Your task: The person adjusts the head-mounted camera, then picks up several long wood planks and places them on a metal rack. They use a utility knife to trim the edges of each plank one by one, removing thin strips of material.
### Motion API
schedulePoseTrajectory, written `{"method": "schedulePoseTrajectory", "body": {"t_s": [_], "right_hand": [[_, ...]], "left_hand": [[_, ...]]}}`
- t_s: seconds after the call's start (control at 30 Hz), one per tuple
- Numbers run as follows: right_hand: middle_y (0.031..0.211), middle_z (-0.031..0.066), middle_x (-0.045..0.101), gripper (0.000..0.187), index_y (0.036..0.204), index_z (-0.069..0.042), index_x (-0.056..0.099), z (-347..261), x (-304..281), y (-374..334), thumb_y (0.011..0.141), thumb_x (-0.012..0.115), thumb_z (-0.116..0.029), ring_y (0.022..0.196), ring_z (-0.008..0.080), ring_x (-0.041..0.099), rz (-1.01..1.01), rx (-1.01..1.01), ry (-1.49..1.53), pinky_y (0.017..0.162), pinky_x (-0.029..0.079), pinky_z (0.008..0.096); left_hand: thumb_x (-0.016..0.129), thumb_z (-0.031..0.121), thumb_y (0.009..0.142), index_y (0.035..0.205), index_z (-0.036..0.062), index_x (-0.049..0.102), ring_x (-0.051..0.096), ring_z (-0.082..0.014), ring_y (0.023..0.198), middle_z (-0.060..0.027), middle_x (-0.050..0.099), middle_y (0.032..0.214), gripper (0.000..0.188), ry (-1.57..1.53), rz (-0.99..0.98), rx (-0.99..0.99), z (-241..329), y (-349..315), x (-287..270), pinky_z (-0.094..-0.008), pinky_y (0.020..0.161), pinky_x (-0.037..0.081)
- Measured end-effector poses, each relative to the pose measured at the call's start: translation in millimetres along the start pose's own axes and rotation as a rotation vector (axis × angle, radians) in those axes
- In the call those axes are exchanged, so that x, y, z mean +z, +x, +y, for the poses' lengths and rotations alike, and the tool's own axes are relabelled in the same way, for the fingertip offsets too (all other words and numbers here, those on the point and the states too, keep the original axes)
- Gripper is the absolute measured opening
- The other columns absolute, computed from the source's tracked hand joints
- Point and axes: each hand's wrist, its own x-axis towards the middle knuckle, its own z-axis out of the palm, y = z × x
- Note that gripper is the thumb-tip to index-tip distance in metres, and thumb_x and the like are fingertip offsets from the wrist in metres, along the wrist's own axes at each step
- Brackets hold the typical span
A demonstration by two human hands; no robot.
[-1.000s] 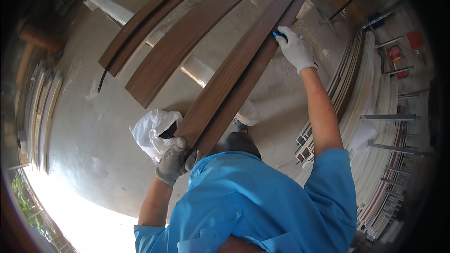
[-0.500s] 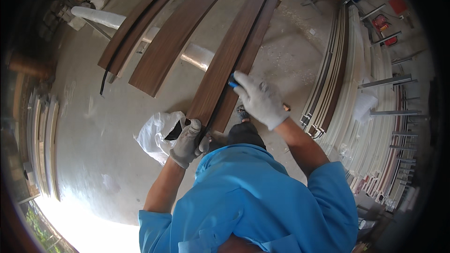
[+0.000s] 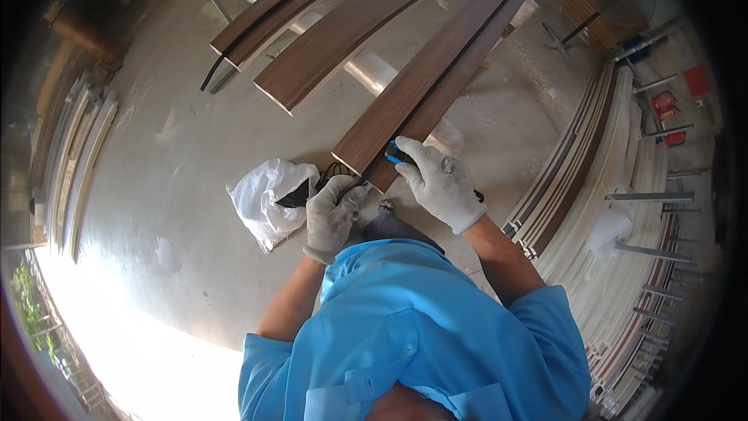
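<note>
A long brown wood-grain board (image 3: 425, 82) stretches away from me, with a black strip (image 3: 450, 72) running along its groove. My gloved left hand (image 3: 333, 214) is closed just off the board's near end, its fingers pinching the strip's end, partly hidden by the glove. In my gloved right hand (image 3: 442, 182) is a small blue and black hand tool (image 3: 397, 151), held against the board beside the groove near the same end. The tool's working edge is hidden. Farther left lie another brown board (image 3: 335, 43) and a board with a black strip end (image 3: 210, 76) hanging off it.
The boards rest on plastic-wrapped supports (image 3: 370, 72). A white plastic bag (image 3: 269, 206) stands on the floor beside my left hand. Long profiles (image 3: 580, 148) are stacked on a metal rack at the right. More planks (image 3: 82, 156) lean at the far left.
My right hand has slid the tool along the board toward its near end. My left hand has come off the board's end toward me. The whole view has shifted.
</note>
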Motion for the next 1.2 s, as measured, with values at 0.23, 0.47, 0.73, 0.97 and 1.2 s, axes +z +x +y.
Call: {"method": "schedulePoseTrajectory", "body": {"t_s": [0.23, 0.47, 0.73, 0.97, 1.2], "right_hand": [[0.088, 0.0127, 0.07, 0.038, 0.126, -0.011, 0.056, 7, -2, 2, 0.091, 0.067, -0.022, 0.08, 0.0287, 0.068, 0.023, -0.087, 0.046, 0.071, 0.053, 0.0412], [0.091, 0.0127, 0.072, 0.036, 0.127, -0.013, 0.057, 1, 3, 5, 0.093, 0.065, -0.023, 0.082, 0.0308, 0.069, 0.261, -0.018, -0.186, 0.074, 0.054, 0.0429], [0.084, 0.0124, 0.071, 0.035, 0.126, -0.015, 0.059, -48, 22, -8, 0.094, 0.063, -0.026, 0.072, 0.0323, 0.069, 0.111, 0.329, -0.269, 0.063, 0.055, 0.0431], [0.094, 0.0141, 0.072, 0.035, 0.125, -0.012, 0.061, -94, 29, -44, 0.094, 0.063, -0.028, 0.079, 0.033, 0.071, 0.219, 0.21, 0.056, 0.069, 0.057, 0.0436], [0.11, 0.0127, 0.07, 0.029, 0.118, -0.012, 0.063, -82, 12, -15, 0.092, 0.064, -0.026, 0.095, 0.0338, 0.069, 0.182, 0.427, -0.056, 0.079, 0.055, 0.0431]], "left_hand": [[0.073, 0.013, 0.083, 0.097, 0.0005, 0.074, 0.058, -0.0333, 0.113, -0.0253, 0.057, 0.126, 0.018, 0.629, 0.229, 0.6, 14, -2, 2, -0.04, 0.093, 0.048], [0.074, 0.012, 0.08, 0.094, 0.0017, 0.076, 0.048, -0.0425, 0.132, -0.0309, 0.046, 0.142, 0.017, 0.505, -0.053, 0.417, 24, 3, -6, -0.0447, 0.106, 0.042], [0.07, 0.009, 0.083, 0.093, -0.0001, 0.075, 0.045, -0.0424, 0.134, -0.0303, 0.054, 0.133, 0.015, 0.547, -0.173, 0.541, 14, 14, -22, -0.0482, 0.111, 0.035], [0.069, 0.007, 0.084, 0.106, 0.0011, 0.073, 0.046, -0.0402, 0.134, -0.0293, 0.052, 0.137, 0.023, 0.583, -0.282, 0.524, 17, 26, -44, -0.0441, 0.11, 0.039], [0.069, 0.01, 0.084, 0.109, 0.0009, 0.071, 0.052, -0.0406, 0.129, -0.0304, 0.045, 0.144, 0.026, 0.568, -0.324, 0.562, 14, 38, -53, -0.0424, 0.105, 0.044]]}}
